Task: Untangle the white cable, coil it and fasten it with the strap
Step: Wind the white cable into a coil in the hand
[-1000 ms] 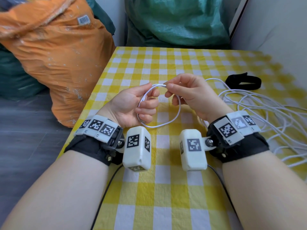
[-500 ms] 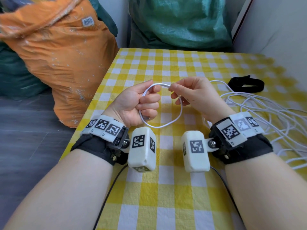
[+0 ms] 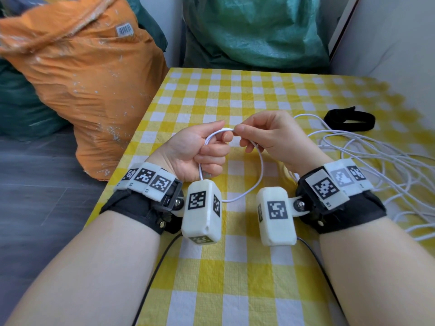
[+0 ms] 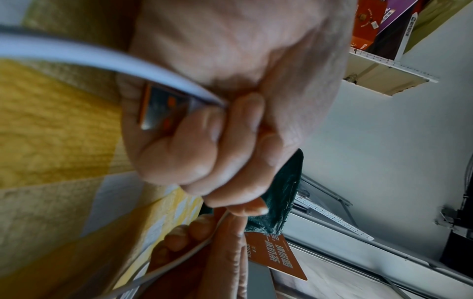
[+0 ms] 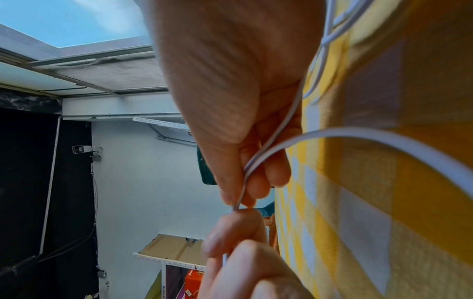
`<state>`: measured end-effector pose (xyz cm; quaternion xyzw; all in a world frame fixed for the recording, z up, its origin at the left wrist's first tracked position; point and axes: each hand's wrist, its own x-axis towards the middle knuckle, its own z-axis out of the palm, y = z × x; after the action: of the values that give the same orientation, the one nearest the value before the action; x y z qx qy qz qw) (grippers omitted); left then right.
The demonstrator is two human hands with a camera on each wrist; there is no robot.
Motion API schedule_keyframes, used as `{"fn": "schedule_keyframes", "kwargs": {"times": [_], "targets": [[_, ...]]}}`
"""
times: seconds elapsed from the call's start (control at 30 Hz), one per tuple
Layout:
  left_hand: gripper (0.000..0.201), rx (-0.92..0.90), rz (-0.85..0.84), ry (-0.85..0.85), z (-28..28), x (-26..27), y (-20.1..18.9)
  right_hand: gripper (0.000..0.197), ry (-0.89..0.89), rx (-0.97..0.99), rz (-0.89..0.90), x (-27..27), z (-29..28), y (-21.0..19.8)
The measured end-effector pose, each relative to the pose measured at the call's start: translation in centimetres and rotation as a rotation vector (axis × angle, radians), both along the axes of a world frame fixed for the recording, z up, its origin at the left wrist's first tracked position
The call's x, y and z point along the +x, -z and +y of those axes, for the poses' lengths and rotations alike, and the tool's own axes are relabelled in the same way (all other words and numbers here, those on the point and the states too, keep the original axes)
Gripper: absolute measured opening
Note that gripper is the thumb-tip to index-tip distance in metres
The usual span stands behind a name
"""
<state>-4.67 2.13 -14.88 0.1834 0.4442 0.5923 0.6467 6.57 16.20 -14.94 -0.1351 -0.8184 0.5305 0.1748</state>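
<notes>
Overhead, both the left hand (image 3: 195, 151) and right hand (image 3: 270, 137) pinch the white cable (image 3: 260, 165); only the left wrist view reveals its metal plug (image 4: 163, 109) tucked under the curled fingers.

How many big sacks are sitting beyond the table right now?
3: an orange sack left of the table, a green sack behind its far edge, and a dark green sack partly hidden behind the orange one. Others may be out of view.

White cable (image 3: 260, 171): smooth, slightly glossy plastic jacket; metal plug (image 4: 163, 110). Table (image 3: 235, 278) cloth: matt woven check. Strap (image 3: 349, 120): matt black fabric.
</notes>
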Motion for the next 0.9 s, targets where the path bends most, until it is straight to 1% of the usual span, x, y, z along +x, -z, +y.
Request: {"fn": "schedule_keyframes", "kwargs": {"times": [0.1,0.17,0.3,0.37,0.47,0.57,0.7,0.77,0.9], "targets": [[0.034,0.045,-0.024,0.012,-0.1,0.2,-0.3,0.017,0.008,-0.008,0.023,0.1,0.0,-0.1],[0.03,0.092,-0.067,-0.007,-0.1,0.2,-0.4,0.024,0.026,-0.014,0.026,0.1,0.0,-0.2],[0.034,0.23,-0.184,-0.122,0.0,-0.2,-0.3,0.029,0.101,-0.02,-0.008,0.3,0.5,-0.5],[0.035,0.333,-0.295,-0.182,-0.2,-1.1,0.0,0.028,0.153,0.003,-0.029,0.5,1.0,-0.4],[0.033,0.488,-0.542,-0.198,-0.5,-2.6,0.5,0.026,0.23,-0.007,-0.028,1.0,1.7,-0.4],[0.037,0.522,-0.609,-0.354,-0.7,-3.4,1.0,0.025,0.328,0.047,-0.049,1.1,2.0,-0.4],[0.045,0.641,-0.753,-0.581,-1.6,-4.2,1.1,0.025,0.537,0.129,-0.066,1.2,2.8,-0.3],[0.049,0.7,-0.812,-0.652,-2.0,-4.7,1.1,0.028,0.632,0.154,-0.067,1.5,3.4,-0.2],[0.046,0.725,-0.795,-0.756,-2.2,-5.0,1.2,0.037,0.741,0.187,-0.068,1.9,3.8,-0.5]]}}
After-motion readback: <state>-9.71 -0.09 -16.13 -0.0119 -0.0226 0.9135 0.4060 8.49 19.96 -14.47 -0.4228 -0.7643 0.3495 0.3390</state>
